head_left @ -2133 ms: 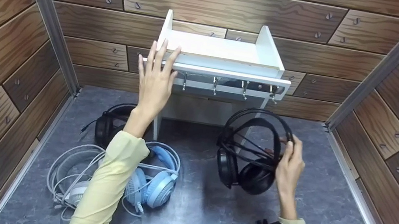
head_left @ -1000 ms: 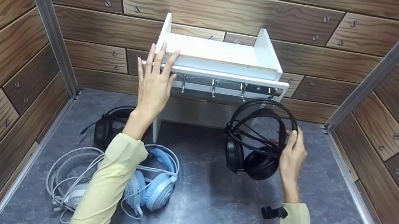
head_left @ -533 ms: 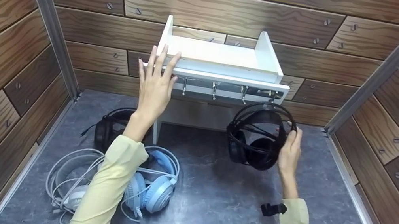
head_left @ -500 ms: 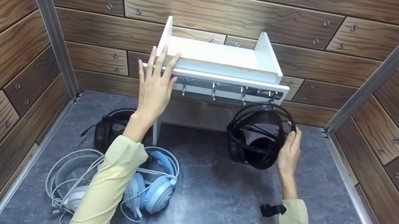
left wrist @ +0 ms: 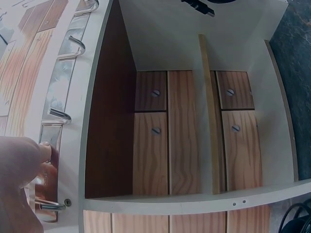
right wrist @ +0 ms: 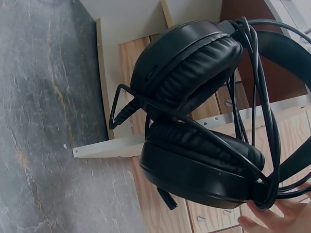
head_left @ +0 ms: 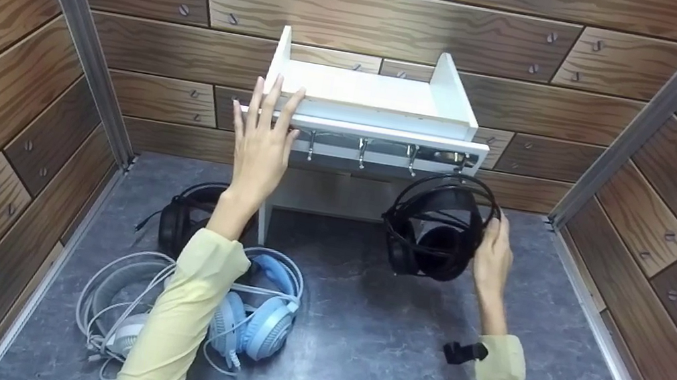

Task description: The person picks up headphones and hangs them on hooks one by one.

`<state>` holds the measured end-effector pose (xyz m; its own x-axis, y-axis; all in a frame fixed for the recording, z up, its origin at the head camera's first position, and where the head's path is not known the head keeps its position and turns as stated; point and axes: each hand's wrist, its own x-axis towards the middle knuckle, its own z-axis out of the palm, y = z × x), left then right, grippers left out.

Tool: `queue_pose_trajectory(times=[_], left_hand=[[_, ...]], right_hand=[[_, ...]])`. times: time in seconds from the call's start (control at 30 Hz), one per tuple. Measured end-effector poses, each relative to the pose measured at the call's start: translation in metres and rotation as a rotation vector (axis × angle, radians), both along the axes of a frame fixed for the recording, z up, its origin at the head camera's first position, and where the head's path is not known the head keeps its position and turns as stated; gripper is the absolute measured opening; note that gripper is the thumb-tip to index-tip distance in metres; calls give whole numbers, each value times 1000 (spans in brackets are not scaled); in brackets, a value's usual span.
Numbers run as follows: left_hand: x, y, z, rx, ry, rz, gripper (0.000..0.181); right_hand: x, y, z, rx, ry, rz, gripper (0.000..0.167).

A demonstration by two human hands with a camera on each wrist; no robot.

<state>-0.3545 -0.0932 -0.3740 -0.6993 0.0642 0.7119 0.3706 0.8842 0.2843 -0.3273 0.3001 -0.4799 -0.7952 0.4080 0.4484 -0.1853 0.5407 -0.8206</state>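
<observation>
**Headset near the hooks**

The black headset (head_left: 441, 241) is gripped by the right hand (head_left: 493, 255) near the rightmost hook (head_left: 462, 165); the white rack (head_left: 384, 118) is touched by the left hand (head_left: 259, 149), fingers outspread. Cables (right wrist: 264, 97) are best kept clear.

The held headset (head_left: 443, 251) is black, the back wall (head_left: 392, 25) wood-grained brown.

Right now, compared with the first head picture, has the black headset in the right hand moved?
Yes: the held black headset has moved up the head view, closer to the white hook rail.
</observation>
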Motion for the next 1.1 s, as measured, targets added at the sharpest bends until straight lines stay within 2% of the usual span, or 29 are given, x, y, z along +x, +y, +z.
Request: queue_pose_trajectory(times=[0.17,0.33,0.57,0.67,0.83,1.1], left_hand=[[-1,0,1,2,-14,-1,61],[-1,1,1,-2,-31,1,61],[-1,2,2,-14,-29,7,61],[-1,2,2,-9,-33,3,61],[-1,1,1,-7,-31,7,61],[-1,0,0,-2,-39,12,62]], right_hand=[[4,-2,0,-25,67,-6,45],[8,-5,7,-64,158,-19,46],[12,-7,24,94,311,-126,36],[16,-11,31,131,379,-145,29],[23,-22,48,154,471,-128,20],[27,-41,75,188,547,-71,15]])
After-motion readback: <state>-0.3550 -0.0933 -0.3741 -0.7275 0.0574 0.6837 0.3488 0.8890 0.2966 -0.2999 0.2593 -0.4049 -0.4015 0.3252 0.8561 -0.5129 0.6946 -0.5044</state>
